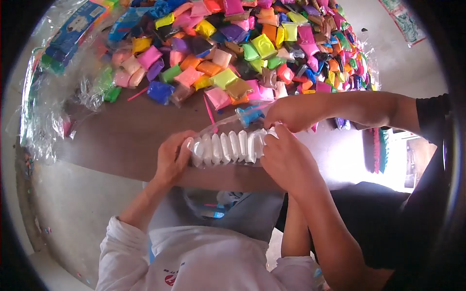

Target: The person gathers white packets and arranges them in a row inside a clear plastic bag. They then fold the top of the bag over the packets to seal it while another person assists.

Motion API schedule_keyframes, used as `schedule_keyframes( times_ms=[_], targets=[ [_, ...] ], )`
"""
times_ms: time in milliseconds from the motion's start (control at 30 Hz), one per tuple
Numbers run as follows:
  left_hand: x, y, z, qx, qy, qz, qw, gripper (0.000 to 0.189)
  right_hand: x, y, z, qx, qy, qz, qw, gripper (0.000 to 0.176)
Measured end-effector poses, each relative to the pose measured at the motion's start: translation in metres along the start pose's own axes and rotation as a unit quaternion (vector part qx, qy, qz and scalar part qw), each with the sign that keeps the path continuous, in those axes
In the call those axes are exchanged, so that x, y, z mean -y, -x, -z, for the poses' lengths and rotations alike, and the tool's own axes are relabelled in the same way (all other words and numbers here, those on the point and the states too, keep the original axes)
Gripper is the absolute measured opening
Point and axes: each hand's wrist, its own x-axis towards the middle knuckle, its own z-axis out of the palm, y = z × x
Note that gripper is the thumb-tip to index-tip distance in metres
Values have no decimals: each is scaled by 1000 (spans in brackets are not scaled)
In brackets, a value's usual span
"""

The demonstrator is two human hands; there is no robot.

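Observation:
A clear plastic bag [208, 131] holds a row of white packets [228, 147] standing side by side, above the table's near edge. My left hand [172, 156] grips its left end, thumb and fingers closed around the side. My right forearm [295, 225] rises from a white sleeve and passes behind a co-worker's arm; my right hand is hidden there. At the bag's right end, one co-worker's hand [289, 157] pinches the plastic, and the same person's other hand [286, 114] is just above it. Beside these hands lies a blue packet [250, 115] behind the film.
A large heap of colourful small packets [223, 77] covers the back of the brown table [121, 140]. Crumpled clear plastic bags [53, 106] lie at the left. Pink thin sticks [209, 109] lie before the heap. The co-worker's dark-clothed body [378, 218] stands close on the right.

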Motion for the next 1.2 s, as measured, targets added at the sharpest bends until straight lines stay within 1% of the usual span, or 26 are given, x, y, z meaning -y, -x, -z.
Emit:
schedule_keyframes(
  times_ms=[67, 133, 167, 233, 367, 433, 533, 567, 633, 667, 700, 767, 833, 867, 900, 967, 1000, 1067, 1133, 1200],
  targets=[
    [-1, 0, -1, -4, 9, 4, 1000, 30, 1, 3, -4, 1, -19, -1, 1000, 13],
    [-5, 0, -1, -10, 18, 8, 1000, 29, 1, 6, -11, 25, -114, -25, 993, 12],
    [-9, -1, -1, -10, 18, 1, 1000, 29, 1, 8, -14, 27, -113, -22, 993, 12],
    [-8, -1, -2, -11, 19, -6, 1000, 28, -1, 9, -18, 0, -162, 41, 986, 12],
    [-3, -1, -3, -16, 4, -10, 1000, 25, -6, 8, -18, 35, -185, 46, 981, 14],
    [-3, -1, -4, -13, 1, -13, 1000, 25, -11, 6, -22, 45, -143, 109, 983, 14],
    [-8, -4, -1, 0, -36, -37, 999, 23, -15, 7, -23, 32, -158, 122, 979, 14],
    [-10, -4, 0, 9, -48, -47, 998, 25, -14, 6, -24, 33, -159, 122, 979, 14],
    [-7, -3, -1, 19, -58, -55, 997, 27, -9, 6, -26, -7, -169, 102, 980, 12],
    [-1, -2, -4, 1, -57, -60, 997, 27, -7, 8, -25, -6, -169, 102, 980, 12],
    [3, -1, -5, -17, -56, -64, 996, 28, -4, 10, -22, -5, -187, 69, 980, 11],
    [5, -1, -3, -14, -45, -51, 998, 28, -1, 11, -21, -2, -204, 36, 978, 11],
    [4, -1, -3, -10, -34, -36, 999, 28, 1, 11, -22, -45, -191, -2, 981, 15],
    [4, 0, -3, -14, -27, -37, 999, 25, 2, 11, -21, -59, -187, -14, 981, 16],
    [4, 0, -3, -19, -21, -38, 999, 21, 5, 9, -19, -56, -129, -39, 989, 15],
    [7, -1, -4, -20, -32, -45, 998, 21, 16, 10, -34, -52, -71, -63, 994, 14],
    [8, -1, -4, -23, -44, -52, 997, 21, 30, 11, -64, -28, 117, -31, 992, 11],
    [6, -1, -2, -14, -42, -49, 998, 21, 36, 11, -76, -2, 297, 3, 955, 9],
    [7, -2, -2, -7, -40, -46, 998, 21, 22, 7, -47, 21, 188, 6, 982, 12],
    [8, -2, -3, -8, -15, -55, 998, 22, 7, 3, -17, 44, 77, 9, 996, 16]
  ],
)
